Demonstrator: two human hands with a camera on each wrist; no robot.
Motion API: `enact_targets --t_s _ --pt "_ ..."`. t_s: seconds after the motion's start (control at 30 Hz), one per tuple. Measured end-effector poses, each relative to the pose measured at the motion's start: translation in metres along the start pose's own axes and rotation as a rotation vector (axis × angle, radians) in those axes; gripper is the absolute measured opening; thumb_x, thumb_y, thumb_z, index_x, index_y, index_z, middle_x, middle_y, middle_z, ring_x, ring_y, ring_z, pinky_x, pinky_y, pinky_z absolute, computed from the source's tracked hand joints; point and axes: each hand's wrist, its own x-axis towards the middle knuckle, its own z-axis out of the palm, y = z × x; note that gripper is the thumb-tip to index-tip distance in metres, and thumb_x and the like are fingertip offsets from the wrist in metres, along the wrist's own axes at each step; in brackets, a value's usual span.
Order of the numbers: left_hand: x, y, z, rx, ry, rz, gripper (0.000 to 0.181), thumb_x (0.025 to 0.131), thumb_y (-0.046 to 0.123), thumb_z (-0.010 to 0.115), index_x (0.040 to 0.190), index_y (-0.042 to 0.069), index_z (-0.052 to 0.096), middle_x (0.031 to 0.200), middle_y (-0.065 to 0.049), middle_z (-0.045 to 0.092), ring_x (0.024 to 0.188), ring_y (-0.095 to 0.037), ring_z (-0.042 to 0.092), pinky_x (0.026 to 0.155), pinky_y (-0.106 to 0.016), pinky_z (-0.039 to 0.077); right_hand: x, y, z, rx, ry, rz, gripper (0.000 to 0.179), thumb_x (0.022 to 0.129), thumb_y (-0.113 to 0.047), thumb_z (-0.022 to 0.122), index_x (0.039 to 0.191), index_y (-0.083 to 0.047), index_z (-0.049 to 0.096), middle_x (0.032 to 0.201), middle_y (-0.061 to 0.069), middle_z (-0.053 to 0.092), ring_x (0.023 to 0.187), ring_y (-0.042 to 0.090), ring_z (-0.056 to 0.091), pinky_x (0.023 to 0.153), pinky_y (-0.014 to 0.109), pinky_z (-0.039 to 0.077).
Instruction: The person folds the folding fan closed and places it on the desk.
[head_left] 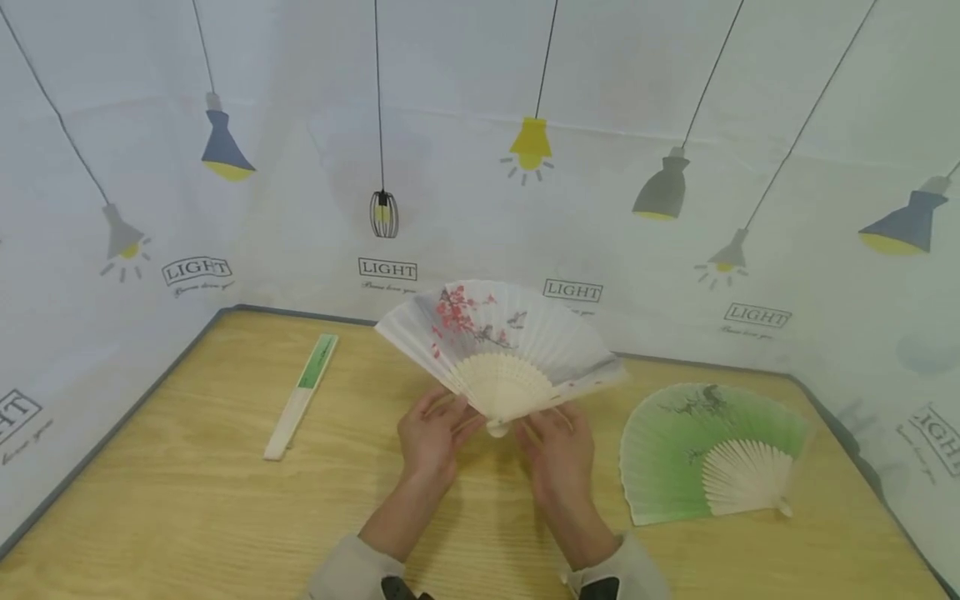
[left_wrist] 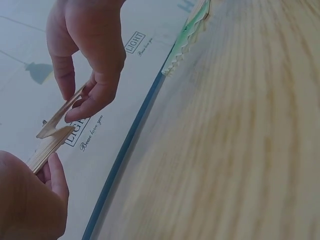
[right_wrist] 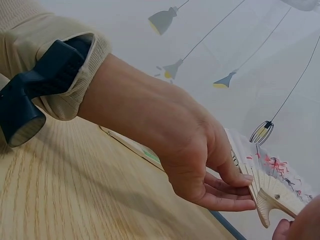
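Observation:
A white folding fan (head_left: 525, 333) with red blossoms and pale wooden ribs is spread wide in the head view, raised above the table with its pivot end toward me. My left hand (head_left: 435, 429) pinches the outer rib on its left side. On the opposite side my right hand (head_left: 558, 450) pinches the other outer rib, thumb and fingers close to the pivot. The right wrist view shows the right hand (right_wrist: 195, 155) with its fingertips at the rib. In the left wrist view, the left hand (left_wrist: 30, 200) and the wooden ribs (left_wrist: 52, 142) appear.
A green folding fan (head_left: 667, 467) lies spread on the table (head_left: 187, 517) at the right. To the left lies a closed fan (head_left: 300, 400) with a green section. White cloth walls (head_left: 465, 100) printed with lamps enclose the table's back and sides.

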Motion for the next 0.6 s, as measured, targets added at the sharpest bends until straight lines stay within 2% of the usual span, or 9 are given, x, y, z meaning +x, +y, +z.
enact_targets --t_s 0.23,0.6 --pt "-0.0006 0.0016 -0.002 0.028 -0.022 0.012 0.024 0.089 -0.008 0.061 0.112 -0.007 0.06 0.088 -0.016 0.068 0.073 -0.024 0.069 0.077 -0.042 0.057 -0.0009 0.0003 0.001 0.006 -0.016 0.009 0.043 0.093 0.006 0.054 0.133 0.0 0.039 0.127 0.019 0.05 0.105 0.025 0.058 0.091 0.038 0.052" --pt "-0.0024 0.0043 -0.0003 0.045 -0.062 0.023 0.02 0.089 -0.007 0.061 0.109 -0.008 0.059 0.087 -0.014 0.069 0.075 -0.024 0.069 0.078 -0.044 0.057 0.0009 -0.0016 0.0019 0.005 0.016 -0.001 0.047 0.09 0.009 0.054 0.135 0.003 0.04 0.12 0.017 0.052 0.098 0.021 0.06 0.087 0.035 0.054"
